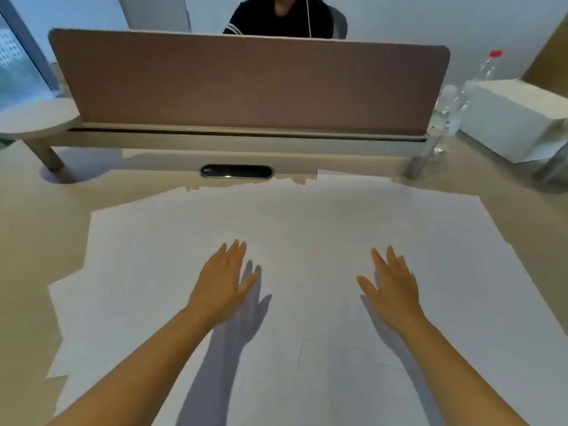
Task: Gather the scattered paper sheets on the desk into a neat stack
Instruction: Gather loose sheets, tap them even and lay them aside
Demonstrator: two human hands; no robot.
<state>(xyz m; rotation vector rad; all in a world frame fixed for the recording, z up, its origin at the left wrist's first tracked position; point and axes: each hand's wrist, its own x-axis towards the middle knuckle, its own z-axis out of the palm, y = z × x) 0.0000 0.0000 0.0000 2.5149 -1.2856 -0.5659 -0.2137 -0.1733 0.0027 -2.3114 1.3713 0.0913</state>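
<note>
Hovering flat over the paper sheets [307, 216], left hand [222, 282] and right hand [392, 287] both released, fingers straight, grasping nothing; whether touching the paper, hard to tell. Sheets spread wide and overlapping across the near surface [30, 226], ragged edges fanned at the far side and left. Gathering judged barely begun. Next move likely called for sweeping the outer sheets inward, then squaring the edges. Bottle [451, 115] and white box [516, 118] far right, well apart

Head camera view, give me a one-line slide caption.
Both hands, left and right, open above scattered paper sheets covering the desk.
</note>
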